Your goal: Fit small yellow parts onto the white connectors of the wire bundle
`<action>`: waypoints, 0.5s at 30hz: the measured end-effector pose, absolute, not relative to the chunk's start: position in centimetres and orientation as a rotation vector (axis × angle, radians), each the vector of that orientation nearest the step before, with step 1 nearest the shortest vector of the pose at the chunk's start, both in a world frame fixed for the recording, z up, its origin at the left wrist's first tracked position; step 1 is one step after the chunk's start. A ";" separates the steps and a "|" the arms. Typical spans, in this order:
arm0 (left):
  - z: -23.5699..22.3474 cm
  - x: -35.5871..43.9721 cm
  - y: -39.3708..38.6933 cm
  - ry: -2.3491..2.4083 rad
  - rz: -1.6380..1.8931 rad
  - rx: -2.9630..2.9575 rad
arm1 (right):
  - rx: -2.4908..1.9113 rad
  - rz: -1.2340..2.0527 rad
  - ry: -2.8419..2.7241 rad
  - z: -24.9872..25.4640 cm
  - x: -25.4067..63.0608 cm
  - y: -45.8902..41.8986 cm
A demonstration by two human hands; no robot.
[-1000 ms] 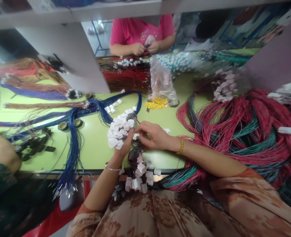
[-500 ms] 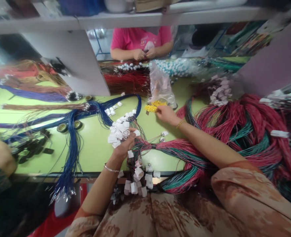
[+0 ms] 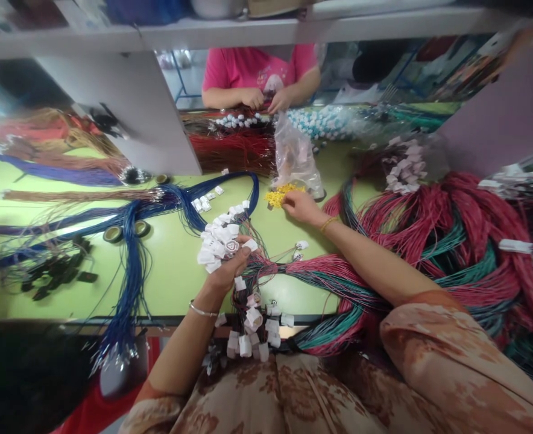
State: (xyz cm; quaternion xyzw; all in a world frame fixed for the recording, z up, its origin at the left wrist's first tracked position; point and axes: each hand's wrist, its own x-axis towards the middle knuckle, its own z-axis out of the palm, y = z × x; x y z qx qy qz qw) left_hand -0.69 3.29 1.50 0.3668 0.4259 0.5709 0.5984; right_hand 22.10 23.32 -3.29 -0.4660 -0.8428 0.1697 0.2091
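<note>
My left hand [image 3: 228, 270] is closed around a wire bundle with white plastic connectors [image 3: 216, 241] fanned out above the fingers. One connector [image 3: 249, 245] stands by the thumb. My right hand [image 3: 301, 207] reaches to the pile of small yellow pieces [image 3: 279, 194], its fingertips pinched together at the pile's edge. Whatever lies between those fingertips is too small to make out. Pink, green and black wires [image 3: 325, 271] run rightward from the left hand. Below it, more white connectors [image 3: 251, 331] hang over the table's front edge.
A clear plastic bag [image 3: 296, 154] stands behind the yellow pieces. Blue wires [image 3: 133, 271] and black parts [image 3: 58, 274] lie left, along with tape rolls [image 3: 113, 233]. Pink wire bundles [image 3: 429, 223] fill the right. Across the table, a person in a pink shirt [image 3: 260, 72] handles something small.
My right hand has left the connectors by my left hand and moved up and right to the yellow pieces. My left hand keeps hold of the connector bundle.
</note>
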 end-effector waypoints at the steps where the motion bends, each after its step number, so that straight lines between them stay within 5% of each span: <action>1: 1.5 -0.6 3.3 0.992 1.331 0.839 | -1.288 0.473 -2.349 -3.3 22.0 23.2; 8: 1.7 -0.4 3.2 0.986 1.359 0.811 | -1.306 0.587 -2.125 -2.4 22.0 22.3; 15: 2.1 -0.4 3.2 0.982 1.380 0.828 | -1.007 1.564 -1.473 0.6 19.6 19.3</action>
